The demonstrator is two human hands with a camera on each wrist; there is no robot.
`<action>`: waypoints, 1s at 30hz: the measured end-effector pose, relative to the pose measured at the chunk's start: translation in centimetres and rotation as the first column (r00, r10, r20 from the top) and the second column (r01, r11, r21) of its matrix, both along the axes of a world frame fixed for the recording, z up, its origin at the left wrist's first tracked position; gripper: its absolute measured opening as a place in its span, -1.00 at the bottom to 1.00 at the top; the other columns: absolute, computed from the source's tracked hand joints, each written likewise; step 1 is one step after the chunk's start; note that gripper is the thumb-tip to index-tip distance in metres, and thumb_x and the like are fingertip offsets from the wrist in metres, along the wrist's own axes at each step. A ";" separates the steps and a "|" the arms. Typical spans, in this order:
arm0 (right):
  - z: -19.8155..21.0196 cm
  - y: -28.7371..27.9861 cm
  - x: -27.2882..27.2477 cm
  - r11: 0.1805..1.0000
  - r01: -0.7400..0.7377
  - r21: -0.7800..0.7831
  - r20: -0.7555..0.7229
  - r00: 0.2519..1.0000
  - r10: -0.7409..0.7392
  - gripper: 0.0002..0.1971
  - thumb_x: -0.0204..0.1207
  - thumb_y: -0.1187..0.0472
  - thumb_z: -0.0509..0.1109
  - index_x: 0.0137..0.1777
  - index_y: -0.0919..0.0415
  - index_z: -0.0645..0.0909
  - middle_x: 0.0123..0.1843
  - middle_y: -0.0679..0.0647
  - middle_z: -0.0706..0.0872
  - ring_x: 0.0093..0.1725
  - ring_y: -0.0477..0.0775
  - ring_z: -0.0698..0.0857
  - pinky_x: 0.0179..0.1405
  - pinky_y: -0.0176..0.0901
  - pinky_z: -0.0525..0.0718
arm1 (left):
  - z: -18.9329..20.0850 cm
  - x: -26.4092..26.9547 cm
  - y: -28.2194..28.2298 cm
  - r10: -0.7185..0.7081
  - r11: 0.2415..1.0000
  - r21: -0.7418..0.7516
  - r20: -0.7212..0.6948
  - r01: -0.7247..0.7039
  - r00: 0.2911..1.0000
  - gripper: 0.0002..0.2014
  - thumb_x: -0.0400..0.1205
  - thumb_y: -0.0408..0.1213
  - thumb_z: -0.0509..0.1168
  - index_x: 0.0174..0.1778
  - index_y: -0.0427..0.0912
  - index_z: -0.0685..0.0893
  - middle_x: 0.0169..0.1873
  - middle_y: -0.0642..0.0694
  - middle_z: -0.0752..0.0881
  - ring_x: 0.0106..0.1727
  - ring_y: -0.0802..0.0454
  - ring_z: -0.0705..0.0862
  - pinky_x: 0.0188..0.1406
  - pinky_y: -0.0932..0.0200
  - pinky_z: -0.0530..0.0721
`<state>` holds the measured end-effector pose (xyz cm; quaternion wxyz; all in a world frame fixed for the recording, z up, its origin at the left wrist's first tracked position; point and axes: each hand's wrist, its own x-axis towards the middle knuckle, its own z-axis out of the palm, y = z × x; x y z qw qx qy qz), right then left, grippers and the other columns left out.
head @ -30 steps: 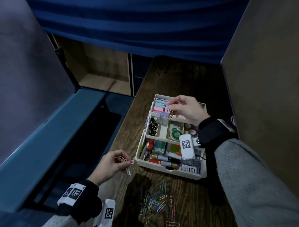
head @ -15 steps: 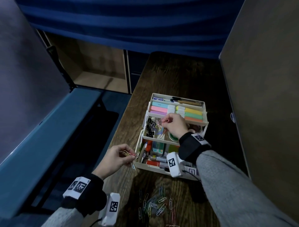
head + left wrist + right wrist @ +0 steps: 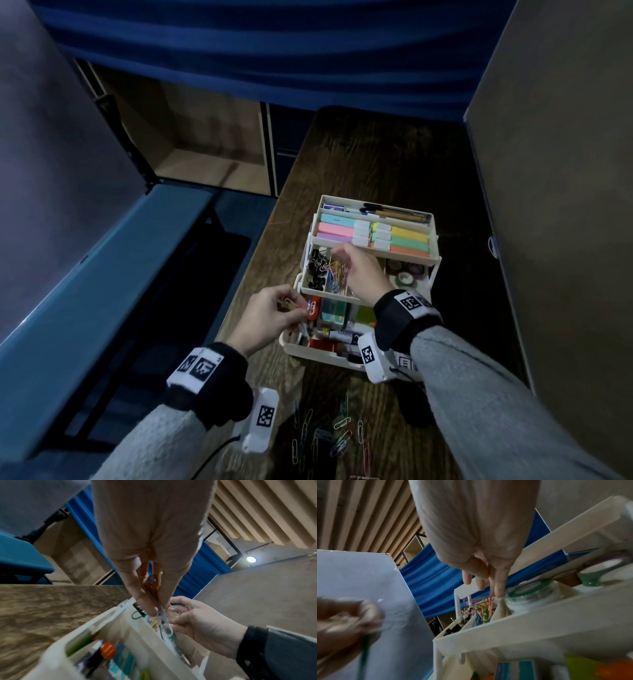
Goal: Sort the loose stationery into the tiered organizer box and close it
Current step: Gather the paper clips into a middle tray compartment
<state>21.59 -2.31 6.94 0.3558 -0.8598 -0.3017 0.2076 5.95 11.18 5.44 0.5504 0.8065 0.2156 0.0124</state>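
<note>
So the left hand (image 3: 270,317) has its fingers (image 3: 137,588) pinched tight on a little bunch of paper clips (image 3: 153,586), orange and yellow ones up between the thumb and forefinger, with a pale clip dangling below the fingertips. That bunch sits right at the near-left corner of the organizer box (image 3: 322,353), just over the bottom tier's rim.

The right hand (image 3: 359,274) is over the middle tier, fingers (image 3: 499,586) pointing down and loosely apart, tips just above the pile of coloured clips (image 3: 337,277) in the narrow compartment. In the right wrist view the fingertips hang right over the pink clip on top; I honestly can't tell if they've got hold of anything.

Left of those fingers is the compartment with black binder clips (image 3: 317,270), right of them the tape rolls (image 3: 406,275). The top tier with the pastel highlighters (image 3: 373,234) overhangs just beyond the fingertips, so it's kinda cramped there.

Behind both wrists, loose clips (image 3: 329,435) lie scattered on the desk (image 3: 359,164). The desk past the box is open, with a panel wall (image 3: 548,171) close on the right.
</note>
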 end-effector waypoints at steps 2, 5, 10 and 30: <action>0.1 -0.8 -0.3 0.997 0.030 0.066 0.019 0.999 -0.031 -0.46 0.49 0.67 0.08 0.28 0.12 0.53 0.44 0.06 0.56 0.44 -0.01 0.51 0.44 -0.14 0.49 | 0.7 1.9 -0.7 0.018 0.999 0.027 0.007 -0.018 1.000 -0.94 0.50 -0.36 0.48 -0.21 -0.18 0.72 -0.26 -0.08 0.79 -0.35 0.09 0.79 -0.36 0.27 0.75; 0.1 -2.2 -0.7 0.981 0.112 0.160 0.090 0.988 -0.128 -0.55 0.54 0.62 0.10 0.23 0.14 0.56 0.37 0.04 0.56 0.37 -0.02 0.54 0.43 -0.03 0.55 | 1.2 5.4 -1.6 0.055 0.994 0.098 0.009 -0.056 0.998 -0.94 0.50 -0.38 0.48 -0.21 -0.22 0.72 -0.22 -0.12 0.79 -0.30 0.05 0.79 -0.28 0.17 0.80; 0.4 -4.6 -0.8 0.968 0.175 0.181 0.114 0.974 -0.197 -0.66 0.59 0.54 0.14 0.15 0.19 0.61 0.24 0.07 0.50 0.28 0.03 0.58 0.33 -0.02 0.61 | 0.9 10.2 -2.7 0.073 0.962 0.271 -0.090 -0.047 0.993 -0.93 0.47 -0.38 0.46 -0.16 -0.25 0.74 -0.14 -0.20 0.79 -0.10 -0.11 0.78 -0.04 -0.01 0.78; -2.8 -1.6 -1.1 0.930 0.019 -0.368 0.434 0.888 0.154 -0.57 0.58 0.32 0.16 0.42 0.03 0.51 0.54 -0.05 0.40 0.40 0.16 0.30 0.33 0.16 0.31 | -0.1 9.5 -1.8 -0.106 0.865 0.495 0.016 0.085 0.994 -0.61 0.60 -0.45 0.14 0.27 -0.10 0.68 0.18 -0.11 0.75 0.21 -0.08 0.67 0.23 0.02 0.64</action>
